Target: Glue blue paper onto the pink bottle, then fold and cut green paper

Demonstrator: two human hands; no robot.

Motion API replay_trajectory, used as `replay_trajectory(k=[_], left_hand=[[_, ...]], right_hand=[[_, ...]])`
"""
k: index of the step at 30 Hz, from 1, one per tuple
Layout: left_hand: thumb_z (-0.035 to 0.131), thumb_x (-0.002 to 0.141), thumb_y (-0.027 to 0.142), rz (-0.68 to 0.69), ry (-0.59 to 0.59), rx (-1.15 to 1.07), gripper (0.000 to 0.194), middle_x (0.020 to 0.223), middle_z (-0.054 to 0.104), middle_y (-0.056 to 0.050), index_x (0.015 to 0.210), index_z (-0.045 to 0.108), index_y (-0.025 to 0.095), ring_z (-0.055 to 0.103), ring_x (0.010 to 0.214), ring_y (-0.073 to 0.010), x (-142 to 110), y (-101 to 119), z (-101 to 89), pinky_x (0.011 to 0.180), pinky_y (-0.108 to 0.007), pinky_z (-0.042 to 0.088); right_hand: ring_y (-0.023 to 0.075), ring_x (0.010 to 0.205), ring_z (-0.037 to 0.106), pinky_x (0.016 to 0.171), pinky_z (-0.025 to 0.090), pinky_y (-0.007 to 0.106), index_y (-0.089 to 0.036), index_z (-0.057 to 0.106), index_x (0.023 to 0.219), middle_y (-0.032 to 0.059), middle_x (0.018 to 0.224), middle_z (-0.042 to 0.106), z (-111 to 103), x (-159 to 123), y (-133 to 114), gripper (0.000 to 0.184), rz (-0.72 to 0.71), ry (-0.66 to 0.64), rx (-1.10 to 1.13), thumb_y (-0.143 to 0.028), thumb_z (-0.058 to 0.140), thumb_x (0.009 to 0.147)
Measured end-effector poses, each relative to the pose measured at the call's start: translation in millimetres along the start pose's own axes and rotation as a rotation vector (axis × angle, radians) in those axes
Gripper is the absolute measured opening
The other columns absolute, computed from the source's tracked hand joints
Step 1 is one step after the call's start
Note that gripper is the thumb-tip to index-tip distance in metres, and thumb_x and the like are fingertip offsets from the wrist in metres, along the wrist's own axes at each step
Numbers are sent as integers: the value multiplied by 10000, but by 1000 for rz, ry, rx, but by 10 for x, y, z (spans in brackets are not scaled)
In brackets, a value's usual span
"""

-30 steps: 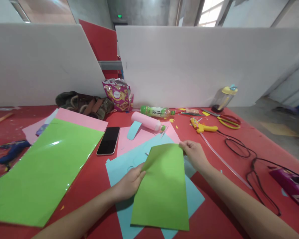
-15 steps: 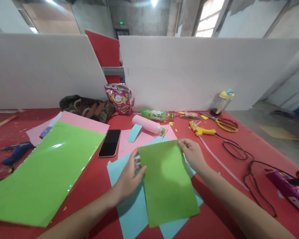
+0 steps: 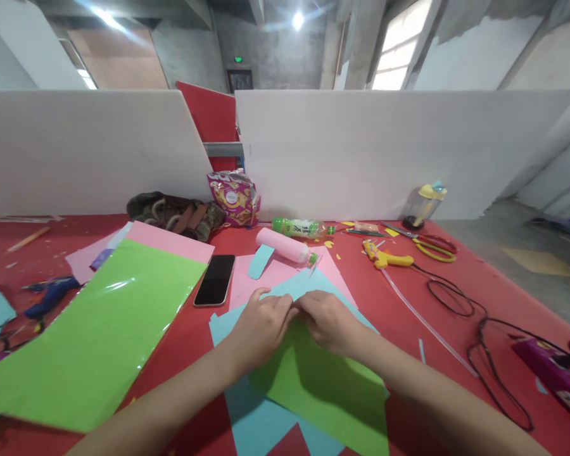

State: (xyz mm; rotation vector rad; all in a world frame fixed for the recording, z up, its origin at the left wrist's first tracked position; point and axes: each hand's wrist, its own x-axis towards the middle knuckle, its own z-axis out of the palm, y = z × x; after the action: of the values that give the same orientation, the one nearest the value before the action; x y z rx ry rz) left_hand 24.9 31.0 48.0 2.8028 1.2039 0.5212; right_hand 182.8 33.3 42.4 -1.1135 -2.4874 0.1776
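A green sheet of paper (image 3: 332, 386) lies slanted over light blue paper (image 3: 261, 424) in front of me. My left hand (image 3: 266, 323) and my right hand (image 3: 330, 320) meet at its far corner, fingertips pinched on the edge and nearly touching each other. The fingers cover that corner, so its exact shape is hidden. Just beyond the hands lies a bottle wrapped in pink paper (image 3: 282, 246), with a small blue paper strip (image 3: 261, 261) against it, both on pink paper (image 3: 240, 285).
Left are a phone (image 3: 215, 280), glossy green sheets (image 3: 99, 342) and a blue glue gun (image 3: 52, 297). Right are a yellow glue gun (image 3: 384, 256), scissors (image 3: 432, 246), a cable and a purple power strip (image 3: 555, 370). A green-labelled bottle (image 3: 299, 227) and snack bag (image 3: 235, 199) stand behind.
The green sheet has turned and come down lower, its far corner now between both hands. My right hand has moved left and my left hand slightly right, so they meet.
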Motion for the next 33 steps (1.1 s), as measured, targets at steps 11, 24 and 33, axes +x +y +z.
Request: replay_trajectory(k=[11,24,33], left_hand=[[251,836,114,225,214,-49,263,513,445,35,629,395,189,386,462,-104,-55,-61,74,748,-333,394],[288,824,114,130,231,-21,209,555,474,15,672,419,174,427,524,-117,-147,-318,-96,759,-313,397],[354,818,155,75,131,312,177,1035,548,-118,936,482,122,448,996,-267,-133,-18,0,874,-480,242]], right_hand=[[110,486,438,519,343,218,-153,529,579,25,515,540,-82,-18,-84,220,-15,25,181,-113,387,743],[79,447,417,496,348,186,-132,586,507,-9,461,514,-106,-198,142,232,243,-97,392,-84,393,628],[93,455,391,496,292,217,-139,579,528,22,482,554,-14,-150,24,210,97,-126,94,-105,408,646]])
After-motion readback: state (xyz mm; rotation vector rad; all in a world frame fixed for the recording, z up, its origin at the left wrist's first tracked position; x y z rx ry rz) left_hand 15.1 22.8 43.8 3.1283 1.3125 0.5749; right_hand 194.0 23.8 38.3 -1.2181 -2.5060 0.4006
